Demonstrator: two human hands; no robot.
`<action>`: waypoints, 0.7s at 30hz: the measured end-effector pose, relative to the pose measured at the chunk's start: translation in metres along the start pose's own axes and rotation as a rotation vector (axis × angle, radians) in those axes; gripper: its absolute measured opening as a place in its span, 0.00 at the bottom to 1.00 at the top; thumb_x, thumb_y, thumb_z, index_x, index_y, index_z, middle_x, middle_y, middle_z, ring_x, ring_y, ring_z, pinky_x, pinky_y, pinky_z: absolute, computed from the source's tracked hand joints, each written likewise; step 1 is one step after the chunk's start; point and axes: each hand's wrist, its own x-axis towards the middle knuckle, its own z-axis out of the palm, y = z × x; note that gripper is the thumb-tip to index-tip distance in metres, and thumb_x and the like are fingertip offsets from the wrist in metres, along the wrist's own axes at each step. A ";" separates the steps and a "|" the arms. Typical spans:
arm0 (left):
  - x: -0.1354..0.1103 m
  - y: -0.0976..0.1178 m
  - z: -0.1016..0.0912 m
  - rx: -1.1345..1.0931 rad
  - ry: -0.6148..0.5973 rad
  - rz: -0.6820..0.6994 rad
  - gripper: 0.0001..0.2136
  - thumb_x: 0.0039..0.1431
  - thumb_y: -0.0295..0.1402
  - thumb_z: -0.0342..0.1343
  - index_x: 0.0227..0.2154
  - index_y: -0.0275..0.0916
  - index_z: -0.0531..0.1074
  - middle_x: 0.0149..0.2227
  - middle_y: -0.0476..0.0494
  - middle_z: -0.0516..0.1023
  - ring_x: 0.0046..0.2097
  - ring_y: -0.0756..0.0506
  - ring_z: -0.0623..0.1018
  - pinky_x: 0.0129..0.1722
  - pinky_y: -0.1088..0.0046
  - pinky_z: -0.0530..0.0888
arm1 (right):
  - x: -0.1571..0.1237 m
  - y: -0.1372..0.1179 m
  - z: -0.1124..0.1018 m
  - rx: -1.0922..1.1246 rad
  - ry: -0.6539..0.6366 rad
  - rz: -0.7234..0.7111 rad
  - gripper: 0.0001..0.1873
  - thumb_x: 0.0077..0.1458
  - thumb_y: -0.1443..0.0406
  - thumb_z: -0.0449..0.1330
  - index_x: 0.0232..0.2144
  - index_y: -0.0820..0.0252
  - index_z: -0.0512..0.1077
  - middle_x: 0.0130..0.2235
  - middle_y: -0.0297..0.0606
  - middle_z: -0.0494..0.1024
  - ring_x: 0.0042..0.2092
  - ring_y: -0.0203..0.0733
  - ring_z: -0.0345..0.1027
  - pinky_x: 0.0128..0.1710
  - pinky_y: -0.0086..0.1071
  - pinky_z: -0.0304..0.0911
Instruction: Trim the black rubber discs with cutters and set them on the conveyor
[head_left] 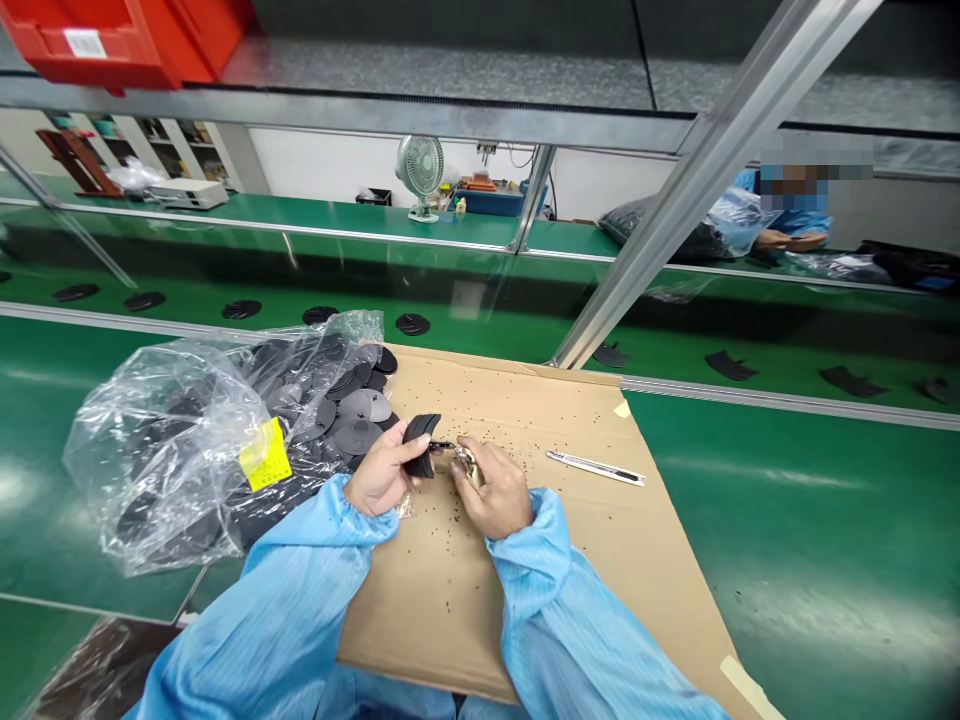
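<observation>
My left hand is closed around a black curved plastic part, which has a thin stem pointing right. My right hand grips a small shiny metal nail clipper, its tip at the stem of the part. My fingers partly cover the clipper. Both hands are over a cardboard sheet strewn with tiny dark bits. To the right of my right hand lies a utility knife. Beside my left hand, black round plastic parts spill from a clear plastic bag with a yellow label.
Behind the cardboard, spaced black parts lie along a green conveyor belt. A slanted metal post rises at the right. A red bin sits on the shelf above. Across the line are a fan and another person.
</observation>
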 end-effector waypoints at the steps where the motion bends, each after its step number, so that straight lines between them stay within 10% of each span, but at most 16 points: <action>1: 0.000 0.000 0.000 0.003 0.003 0.000 0.17 0.45 0.36 0.64 0.38 0.39 0.67 0.30 0.47 0.73 0.21 0.53 0.70 0.14 0.81 0.57 | 0.000 0.000 0.000 -0.005 -0.002 -0.003 0.16 0.57 0.62 0.53 0.47 0.59 0.68 0.36 0.42 0.75 0.37 0.45 0.69 0.40 0.38 0.64; 21: -0.001 0.003 -0.002 0.042 -0.003 -0.011 0.15 0.46 0.35 0.63 0.35 0.37 0.67 0.27 0.47 0.71 0.20 0.54 0.67 0.14 0.81 0.53 | 0.001 -0.003 -0.004 0.027 -0.021 -0.003 0.14 0.56 0.64 0.53 0.44 0.58 0.69 0.36 0.41 0.75 0.37 0.45 0.68 0.40 0.37 0.64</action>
